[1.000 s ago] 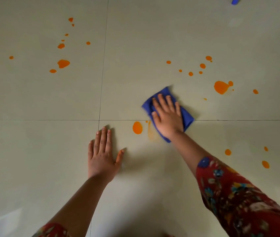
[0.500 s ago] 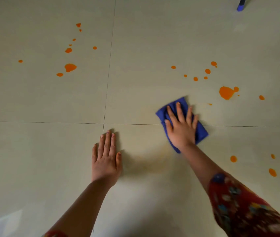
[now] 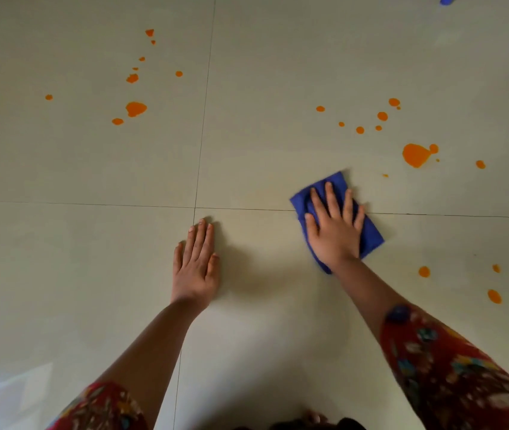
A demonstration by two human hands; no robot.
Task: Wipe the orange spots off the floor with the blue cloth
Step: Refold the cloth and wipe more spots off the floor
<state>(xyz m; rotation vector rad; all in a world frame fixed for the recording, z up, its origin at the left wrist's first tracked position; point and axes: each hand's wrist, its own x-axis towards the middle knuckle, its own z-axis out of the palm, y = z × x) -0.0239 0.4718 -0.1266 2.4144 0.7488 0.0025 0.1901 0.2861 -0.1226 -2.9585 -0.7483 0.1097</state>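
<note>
The pale tiled floor (image 3: 247,156) fills the view. Its thin grout lines cross just to the left of the wiping hand, and the crosswise line runs on under the cloth. Two forearms reach in from the bottom edge, the right one coming out of a red flower-patterned sleeve (image 3: 452,377). The right hand (image 3: 335,231) lies flat on the blue cloth (image 3: 371,235), fingers straight and spread, palm pressing down and nothing curled round the fabric. The cloth is folded into a rectangle and set at a slant on the floor. It shows beyond the fingertips, beside the thumb and along the little-finger side. The left hand (image 3: 195,268) is spread flat on bare tile beside the pressing hand, apart from it and holding nothing, its fingertips close to the grout crossing. The large orange blotch (image 3: 414,155) lies beyond the pressing hand and to its right, near the cloth's far corner but not touching it. A tiny orange fleck (image 3: 385,175) sits between the two. Farther out is a loose arc of small orange dots (image 3: 382,116). To the right of the wrist, well clear of the cloth, are three orange spots (image 3: 424,271). A separate orange cluster (image 3: 135,108) lies far off to the left, past the lengthwise grout line. A small blue object (image 3: 445,0) is cut off at the top edge, too little of it showing to identify.
</note>
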